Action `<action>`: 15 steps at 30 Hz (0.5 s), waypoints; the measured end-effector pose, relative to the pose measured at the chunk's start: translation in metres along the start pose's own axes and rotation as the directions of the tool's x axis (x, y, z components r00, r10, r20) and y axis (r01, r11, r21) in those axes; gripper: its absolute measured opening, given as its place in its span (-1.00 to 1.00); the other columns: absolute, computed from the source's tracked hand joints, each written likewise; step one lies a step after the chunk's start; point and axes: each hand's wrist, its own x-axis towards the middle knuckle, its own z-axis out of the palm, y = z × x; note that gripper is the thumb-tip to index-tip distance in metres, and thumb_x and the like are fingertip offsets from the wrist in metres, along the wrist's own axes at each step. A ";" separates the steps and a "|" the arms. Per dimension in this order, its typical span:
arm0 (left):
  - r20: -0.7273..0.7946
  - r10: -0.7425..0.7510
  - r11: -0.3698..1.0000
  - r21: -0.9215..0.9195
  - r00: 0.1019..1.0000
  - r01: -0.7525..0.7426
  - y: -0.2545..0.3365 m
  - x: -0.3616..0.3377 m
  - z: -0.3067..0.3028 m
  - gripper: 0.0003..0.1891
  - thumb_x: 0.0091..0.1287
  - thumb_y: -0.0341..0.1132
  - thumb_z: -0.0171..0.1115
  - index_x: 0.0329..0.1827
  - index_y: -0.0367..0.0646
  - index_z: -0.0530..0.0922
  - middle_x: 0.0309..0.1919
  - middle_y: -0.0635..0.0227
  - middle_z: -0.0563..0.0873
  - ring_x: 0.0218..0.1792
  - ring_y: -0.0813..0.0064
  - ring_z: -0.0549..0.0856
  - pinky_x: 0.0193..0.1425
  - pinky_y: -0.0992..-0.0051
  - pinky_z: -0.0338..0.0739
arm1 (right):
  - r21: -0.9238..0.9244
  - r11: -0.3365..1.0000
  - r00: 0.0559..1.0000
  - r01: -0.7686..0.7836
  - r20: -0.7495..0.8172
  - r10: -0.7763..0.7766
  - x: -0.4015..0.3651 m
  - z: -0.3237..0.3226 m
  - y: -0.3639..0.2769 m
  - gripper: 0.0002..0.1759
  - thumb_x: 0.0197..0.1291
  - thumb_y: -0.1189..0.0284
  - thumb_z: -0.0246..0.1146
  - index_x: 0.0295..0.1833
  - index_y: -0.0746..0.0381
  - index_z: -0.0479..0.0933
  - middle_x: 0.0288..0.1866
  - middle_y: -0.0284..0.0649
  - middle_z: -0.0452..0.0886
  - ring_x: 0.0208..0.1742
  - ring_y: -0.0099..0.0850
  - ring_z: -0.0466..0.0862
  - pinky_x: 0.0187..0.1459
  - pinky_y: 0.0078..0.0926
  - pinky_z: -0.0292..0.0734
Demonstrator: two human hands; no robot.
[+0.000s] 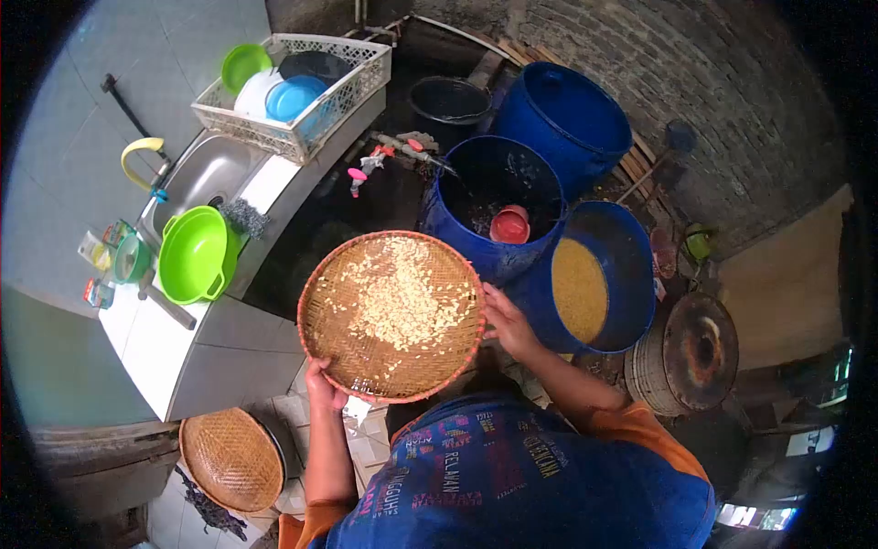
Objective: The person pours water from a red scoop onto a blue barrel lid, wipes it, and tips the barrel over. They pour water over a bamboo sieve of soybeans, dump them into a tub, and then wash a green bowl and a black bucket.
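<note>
A round woven bamboo tray point(338, 352) with a reddish rim is held up in front of my body. Pale split beans or kernels point(398, 297) are spread over its middle and upper right. My left hand point(323, 384) grips the rim at the lower left, fingers partly hidden beneath. On the right side, my right hand point(508, 322) is closed on the rim, its thumb near the edge and other fingers mostly under the tray.
Behind the tray stands a blue barrel point(434, 215) of water with a red dipper point(509, 225) in it. Another blue barrel point(631, 274) holds yellowish contents. Left are a sink point(215, 165), a green basin point(187, 261) and a dish crate point(361, 87). A second woven tray point(230, 459) sits low left.
</note>
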 end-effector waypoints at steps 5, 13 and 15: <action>0.018 -0.059 0.998 0.004 0.998 0.059 -0.001 0.002 -0.006 -0.32 0.02 -0.32 0.10 0.33 -0.18 0.32 0.16 0.11 0.54 0.14 0.05 0.55 0.29 0.08 0.46 | 0.015 0.999 0.999 0.035 0.030 -0.035 -0.009 -0.012 0.003 -0.33 0.35 0.51 0.00 0.56 0.12 0.04 0.41 -0.14 0.33 0.26 -0.34 0.49 0.00 -0.42 0.57; 0.055 -0.030 0.999 0.046 0.998 0.027 -0.010 -0.014 0.048 -0.33 0.04 -0.32 0.12 0.32 -0.20 0.34 0.15 0.10 0.56 0.13 0.05 0.56 0.27 0.08 0.47 | -0.616 0.555 0.799 0.559 0.221 -0.560 -0.038 -0.044 -0.021 -0.27 -0.05 0.40 0.48 0.32 0.13 0.45 0.52 0.08 0.08 0.55 0.12 0.02 0.47 -0.02 0.07; 0.069 -0.044 0.997 0.067 0.997 0.040 -0.016 -0.015 0.065 -0.34 0.04 -0.32 0.12 0.32 -0.22 0.35 0.15 0.10 0.57 0.13 0.05 0.57 0.27 0.09 0.48 | -0.622 0.406 0.717 0.669 0.399 -0.571 -0.042 -0.062 -0.024 -0.19 -0.20 0.36 0.52 0.29 0.16 0.46 0.49 0.05 0.14 0.54 0.05 0.06 0.47 0.02 0.06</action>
